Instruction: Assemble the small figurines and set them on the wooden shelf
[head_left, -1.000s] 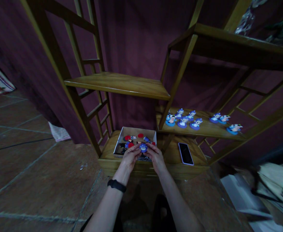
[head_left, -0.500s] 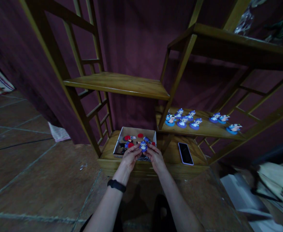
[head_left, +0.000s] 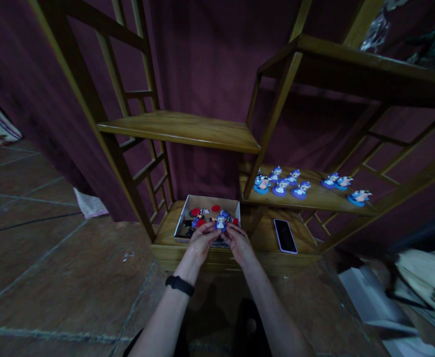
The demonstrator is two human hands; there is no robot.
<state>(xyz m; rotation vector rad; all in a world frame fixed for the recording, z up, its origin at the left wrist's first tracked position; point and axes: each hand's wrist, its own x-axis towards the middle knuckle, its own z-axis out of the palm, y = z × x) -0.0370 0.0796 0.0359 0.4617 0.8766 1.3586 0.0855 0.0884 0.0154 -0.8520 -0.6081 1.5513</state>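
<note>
A small purple-and-white figurine (head_left: 221, 222) is held upright between my two hands, over the front part of an open cardboard box (head_left: 182, 218). My left hand (head_left: 201, 241) grips it from the left, and my right hand (head_left: 240, 241) grips its right side, fingers closed at its base. Inside the box lie several more figurines with red, black and blue parts; my hands hide some of them. On the shelf to the right stand several purple figurines (head_left: 281, 187) and several blue-based figurines with pink parts (head_left: 358, 197).
A phone (head_left: 285, 236) lies on the cabinet's lower board, right of the box. The wooden shelf (head_left: 180, 130) juts out above the box, and an upright post (head_left: 273, 124) divides the bays. White boxes (head_left: 377, 297) lie on the floor at the right.
The figurine has tilted or turned slightly in my fingers, showing more of its white front. My hands stay almost in place.
</note>
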